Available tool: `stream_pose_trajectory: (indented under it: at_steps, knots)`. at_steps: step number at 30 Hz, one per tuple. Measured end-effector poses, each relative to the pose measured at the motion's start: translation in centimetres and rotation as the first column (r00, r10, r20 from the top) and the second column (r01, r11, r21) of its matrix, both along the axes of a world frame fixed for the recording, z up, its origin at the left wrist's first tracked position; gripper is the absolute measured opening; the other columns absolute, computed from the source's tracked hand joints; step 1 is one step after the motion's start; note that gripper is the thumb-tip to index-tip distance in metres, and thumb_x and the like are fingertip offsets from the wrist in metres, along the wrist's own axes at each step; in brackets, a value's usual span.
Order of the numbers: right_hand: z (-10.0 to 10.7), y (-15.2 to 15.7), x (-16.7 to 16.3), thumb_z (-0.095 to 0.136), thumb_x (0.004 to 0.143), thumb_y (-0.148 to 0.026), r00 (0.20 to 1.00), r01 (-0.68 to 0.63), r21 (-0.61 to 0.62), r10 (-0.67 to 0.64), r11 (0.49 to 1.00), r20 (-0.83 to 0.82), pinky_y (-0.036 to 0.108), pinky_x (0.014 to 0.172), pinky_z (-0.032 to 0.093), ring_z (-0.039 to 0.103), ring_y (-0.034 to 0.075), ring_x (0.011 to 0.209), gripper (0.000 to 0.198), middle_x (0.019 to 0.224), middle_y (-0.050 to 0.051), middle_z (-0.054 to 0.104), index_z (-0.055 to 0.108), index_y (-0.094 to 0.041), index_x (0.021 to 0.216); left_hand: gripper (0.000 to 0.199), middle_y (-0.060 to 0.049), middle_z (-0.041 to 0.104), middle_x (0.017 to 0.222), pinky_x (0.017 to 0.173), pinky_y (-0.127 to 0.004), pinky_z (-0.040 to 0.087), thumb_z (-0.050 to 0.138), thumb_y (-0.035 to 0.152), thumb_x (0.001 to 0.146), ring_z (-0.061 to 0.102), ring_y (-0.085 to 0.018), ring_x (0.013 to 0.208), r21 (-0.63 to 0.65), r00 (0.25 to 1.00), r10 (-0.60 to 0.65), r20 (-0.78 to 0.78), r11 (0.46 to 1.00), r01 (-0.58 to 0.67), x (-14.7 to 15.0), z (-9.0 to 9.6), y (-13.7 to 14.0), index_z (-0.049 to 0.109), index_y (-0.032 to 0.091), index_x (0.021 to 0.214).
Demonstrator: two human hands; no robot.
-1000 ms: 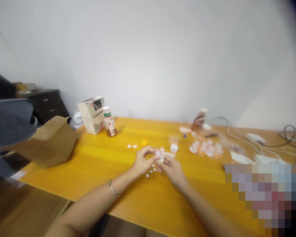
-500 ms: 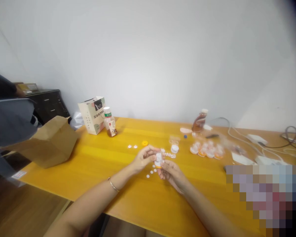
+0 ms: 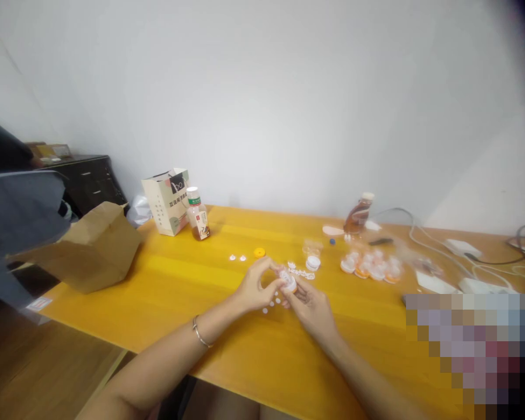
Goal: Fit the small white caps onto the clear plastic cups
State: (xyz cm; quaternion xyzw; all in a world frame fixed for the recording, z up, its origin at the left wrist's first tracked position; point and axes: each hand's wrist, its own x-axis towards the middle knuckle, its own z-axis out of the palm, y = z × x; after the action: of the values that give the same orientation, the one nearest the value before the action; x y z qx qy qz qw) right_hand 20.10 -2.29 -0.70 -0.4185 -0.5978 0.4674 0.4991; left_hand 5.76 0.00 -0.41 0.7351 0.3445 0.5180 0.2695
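Above the table [image 3: 227, 350], both hands meet at a small round white piece with an orange base [image 3: 290, 283]; its exact kind is too small to make out. My left hand [image 3: 258, 287] pinches its upper left side between thumb and fingers. Gripping the base from the right is my right hand [image 3: 314, 304]. Several small white discs [image 3: 265, 311] lie just below the fingers. Behind the hands are a lacy white strip [image 3: 304, 273], a round white piece [image 3: 313, 263], a yellow round piece [image 3: 259, 252] and two small white pieces [image 3: 243, 258].
A cluster of white-and-orange domed pieces [image 3: 371, 267] sits to the right, near a brown bottle [image 3: 357, 214] and cables [image 3: 413, 233]. On the left stand a labelled bottle [image 3: 199, 219], a paper bag [image 3: 164, 204] and an open cardboard box [image 3: 100, 248]. A pixelated patch hides the lower right.
The held piece has tipped from upright to tilted, with its base turned toward the right. Both hands still grip it. The whole view has shifted slightly.
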Motion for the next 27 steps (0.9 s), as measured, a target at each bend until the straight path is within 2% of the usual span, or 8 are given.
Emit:
stream_pose_trajectory:
  at_steps: [5, 8, 12, 14, 20, 22, 25, 27]
  knots:
    - [0.0, 0.5, 0.2, 0.063, 0.066, -0.038, 0.997, -0.066, -0.054, 0.064, 0.996, -0.032, 0.027, 0.053, 0.046, 0.053, 0.013, 0.051, 0.03, 0.058, -0.001, 0.059, 0.061, -0.019, 0.088, 0.016, -0.003, 0.058, 0.083, 0.083, -0.031, 0.039, 0.059, 0.028, 0.072, 0.054, -0.017, 0.085, -0.139, 0.992, 0.009, 0.13, 0.99, 0.009, 0.3, 0.0, 0.1, 0.051, 0.017, 0.081]
    - [0.3, 0.7, 0.5, 0.064, 0.065, -0.041, 0.979, -0.192, -0.134, 0.179, 0.972, -0.1, 0.025, 0.052, 0.045, 0.054, 0.012, 0.049, 0.026, 0.055, 0.0, 0.059, 0.061, -0.016, 0.072, 0.02, -0.007, 0.059, 0.094, 0.087, -0.033, 0.037, 0.058, 0.032, 0.073, 0.054, -0.018, 0.093, -0.217, 0.947, -0.15, 0.285, 0.952, 0.216, -0.1, 0.5, 0.7, 0.05, 0.016, 0.081]
    - [0.4, 0.7, 0.6, 0.063, 0.067, -0.041, 0.945, -0.285, -0.199, 0.24, 0.938, -0.22, 0.022, 0.053, 0.043, 0.054, 0.009, 0.051, 0.027, 0.058, 0.001, 0.061, 0.06, -0.014, 0.069, 0.023, -0.01, 0.06, 0.098, 0.085, -0.036, 0.039, 0.06, 0.033, 0.072, 0.056, -0.02, 0.094, -0.294, 0.844, -0.31, 0.438, 0.838, 0.46, -0.7, 0.9, 1.2, 0.049, 0.015, 0.082]
    - [0.4, 0.7, 0.5, 0.064, 0.067, -0.04, 0.939, -0.298, -0.203, 0.248, 0.933, -0.238, 0.022, 0.054, 0.043, 0.054, 0.009, 0.051, 0.026, 0.059, 0.001, 0.061, 0.06, -0.014, 0.07, 0.027, -0.009, 0.062, 0.091, 0.08, -0.034, 0.042, 0.065, 0.03, 0.068, 0.059, -0.019, 0.087, -0.302, 0.832, -0.296, 0.469, 0.832, 0.466, -0.7, 0.7, 1.4, 0.048, 0.015, 0.083]
    - [0.0, 0.8, 0.5, 0.067, 0.064, -0.036, 0.96, -0.24, -0.153, 0.211, 0.959, -0.183, 0.023, 0.055, 0.043, 0.055, 0.01, 0.052, 0.023, 0.058, 0.0, 0.062, 0.06, -0.016, 0.073, 0.033, -0.005, 0.059, 0.086, 0.078, -0.027, 0.042, 0.07, 0.026, 0.063, 0.056, -0.015, 0.082, -0.26, 0.87, -0.21, 0.447, 0.899, 0.351, -0.2, 0.2, 1.3, 0.054, 0.015, 0.089]
    - [0.0, 0.7, 0.6, 0.064, 0.067, -0.038, 0.947, -0.282, -0.162, 0.247, 0.946, -0.204, 0.023, 0.053, 0.043, 0.054, 0.01, 0.051, 0.024, 0.058, 0.0, 0.061, 0.059, -0.015, 0.074, 0.033, -0.008, 0.06, 0.09, 0.08, -0.029, 0.041, 0.067, 0.03, 0.066, 0.056, -0.017, 0.087, -0.291, 0.852, -0.26, 0.454, 0.861, 0.418, -0.3, 0.4, 1.1, 0.055, 0.015, 0.092]
    - [-0.1, 0.5, 0.7, 0.06, 0.071, -0.04, 0.9, -0.394, -0.185, 0.337, 0.9, -0.277, 0.021, 0.05, 0.041, 0.054, 0.009, 0.05, 0.026, 0.06, 0.001, 0.061, 0.057, -0.015, 0.072, 0.037, -0.012, 0.058, 0.1, 0.078, -0.033, 0.042, 0.058, 0.039, 0.073, 0.057, -0.02, 0.087, -0.354, 0.776, -0.407, 0.482, 0.719, 0.598, -0.7, 0.8, 0.9, 0.056, 0.015, 0.101]
    - [-0.1, 0.4, 0.7, 0.059, 0.072, -0.041, 0.894, -0.406, -0.179, 0.348, 0.896, -0.282, 0.021, 0.05, 0.041, 0.054, 0.009, 0.05, 0.025, 0.06, 0.001, 0.061, 0.057, -0.015, 0.071, 0.04, -0.012, 0.057, 0.103, 0.076, -0.032, 0.042, 0.058, 0.042, 0.072, 0.056, -0.021, 0.087, -0.344, 0.775, -0.419, 0.474, 0.722, 0.6, -0.7, 0.8, 0.8, 0.057, 0.015, 0.101]
